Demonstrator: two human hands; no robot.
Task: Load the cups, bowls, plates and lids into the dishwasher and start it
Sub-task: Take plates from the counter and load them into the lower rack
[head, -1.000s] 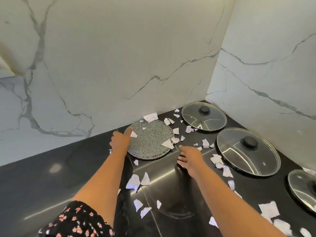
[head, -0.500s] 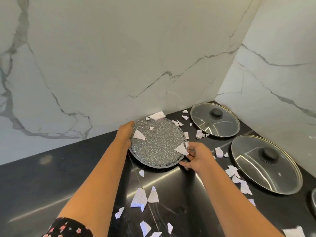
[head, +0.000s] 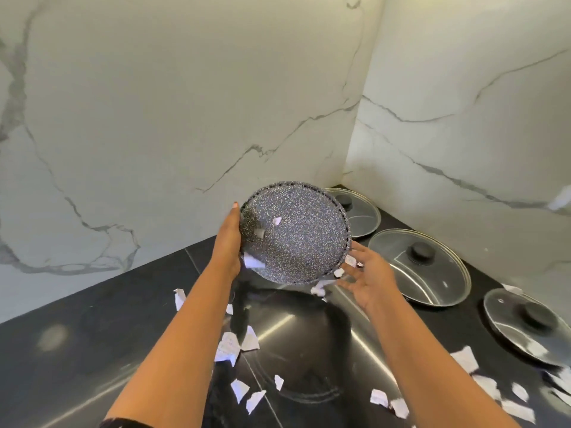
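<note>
Plate (head: 295, 234) speckled grey, tilted, off the surface at frame centre | marble walls (head: 154, 103) meet in a corner | left hand (head: 228, 242) grips its left rim | right hand (head: 366, 279) spread under its lower-right rim, contact unclear | glossy black counter (head: 77, 350), paper scraps (head: 228, 350) | three glass lids (head: 432, 279) right

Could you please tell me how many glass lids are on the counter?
3. The far lid sits in the corner, partly behind the lifted speckled plate; the middle lid lies just nearer; the near lid at the right edge. Others possibly offscreen.
</note>
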